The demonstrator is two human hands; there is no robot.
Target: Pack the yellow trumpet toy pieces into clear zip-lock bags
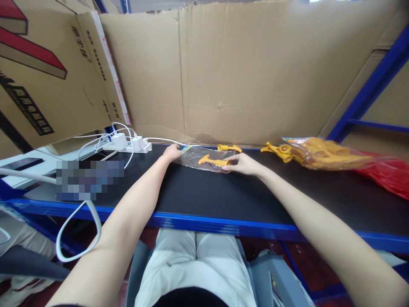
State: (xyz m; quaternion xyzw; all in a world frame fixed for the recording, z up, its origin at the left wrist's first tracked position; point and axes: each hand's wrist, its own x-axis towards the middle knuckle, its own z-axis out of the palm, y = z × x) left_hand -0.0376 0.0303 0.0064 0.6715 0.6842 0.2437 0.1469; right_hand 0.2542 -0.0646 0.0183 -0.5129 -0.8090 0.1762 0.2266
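A clear plastic bag [191, 160] with a coloured top strip lies flat on the black tabletop. My left hand [172, 152] is closed on its left end, by the strip. At the bag's right end, my right hand [243, 165] has thumb and fingers around the hollow cup end of a yellow plastic piece [214, 162]. The piece has a curved T-shaped other end and overlaps the bag; whether it is inside or on top I cannot tell. A similar yellow piece [229, 148] lies just behind the bag.
Loose yellow pieces [277, 151] lie to the right, beside a clear bag full of them [322, 153] and red plastic [388, 175]. A white power strip [136, 147] with cables stands left. Cardboard [255, 72] walls the back; a blue edge [204, 221] runs in front.
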